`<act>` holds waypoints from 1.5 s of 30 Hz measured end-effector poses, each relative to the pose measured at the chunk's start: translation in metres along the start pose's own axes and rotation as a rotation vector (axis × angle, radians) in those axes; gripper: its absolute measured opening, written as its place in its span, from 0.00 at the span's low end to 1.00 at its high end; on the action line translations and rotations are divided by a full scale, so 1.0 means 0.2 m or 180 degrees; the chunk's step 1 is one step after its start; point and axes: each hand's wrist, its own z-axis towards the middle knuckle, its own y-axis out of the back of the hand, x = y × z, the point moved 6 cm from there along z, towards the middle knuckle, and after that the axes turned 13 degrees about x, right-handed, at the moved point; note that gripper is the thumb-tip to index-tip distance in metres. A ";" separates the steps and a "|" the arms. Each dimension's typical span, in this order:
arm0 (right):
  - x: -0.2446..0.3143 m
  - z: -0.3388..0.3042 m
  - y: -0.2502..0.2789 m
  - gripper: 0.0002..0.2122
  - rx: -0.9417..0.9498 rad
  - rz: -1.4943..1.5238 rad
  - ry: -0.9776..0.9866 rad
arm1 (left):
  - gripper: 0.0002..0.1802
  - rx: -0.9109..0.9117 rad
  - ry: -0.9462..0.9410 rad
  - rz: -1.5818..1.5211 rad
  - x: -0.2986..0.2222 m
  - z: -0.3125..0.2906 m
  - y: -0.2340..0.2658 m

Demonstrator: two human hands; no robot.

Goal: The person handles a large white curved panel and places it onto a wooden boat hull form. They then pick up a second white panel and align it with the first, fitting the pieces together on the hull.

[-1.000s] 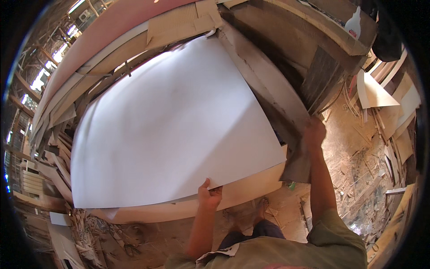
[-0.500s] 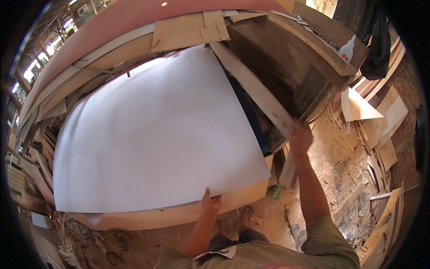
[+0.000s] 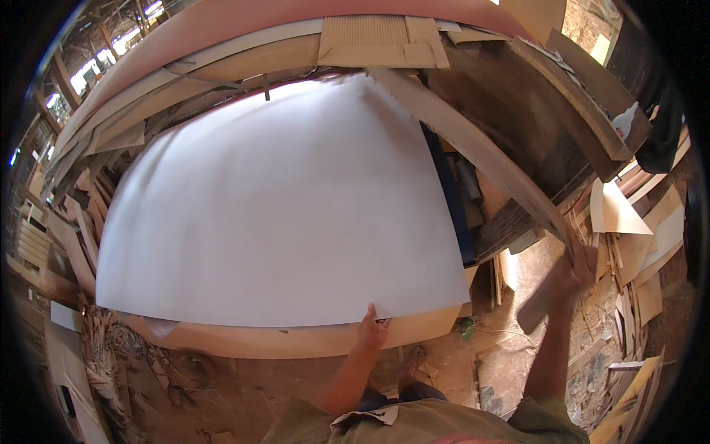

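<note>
A large white sheet (image 3: 281, 214) lies over a tan panel (image 3: 274, 344), whose near edge sticks out below it. At the sheet's near edge is my left hand (image 3: 373, 331), pinching it with the thumb on top and the fingers underneath, mostly hidden. Out to the right, my right hand (image 3: 578, 272), slightly blurred, is closed around a long wooden board (image 3: 481, 144). The board slants from the sheet's far right corner to that hand, and its near end pokes out past the grip.
Cardboard (image 3: 381, 44) and stacked sheets border the far side. A wooden ledge (image 3: 569, 96) at the right bears a white bottle (image 3: 626, 120). Scrap panels (image 3: 621, 211) lean at the right, and offcuts litter the floor (image 3: 266, 392) and the left side.
My right hand has swung the board's near end outward to the right, widening the gap beside the sheet. My left hand still holds the sheet's edge. The view has shifted left.
</note>
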 end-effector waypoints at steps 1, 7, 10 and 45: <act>0.03 -0.01 0.14 0.23 -0.0067 0.0017 0.0448 | 0.19 -0.0133 -0.0018 0.0062 0.00 0.00 0.01; 0.10 -0.11 0.74 0.17 0.0564 -0.0221 0.0487 | 0.21 -0.0132 0.0025 0.0235 -0.02 0.15 -0.02; 0.16 -0.18 0.88 0.16 0.0801 0.0051 0.0252 | 0.22 0.0039 0.0178 0.0220 -0.04 0.28 -0.05; -1.01 -1.15 0.60 0.10 0.2559 0.1365 -0.1187 | 0.25 0.0798 -0.2734 0.2150 -0.50 -1.62 -1.23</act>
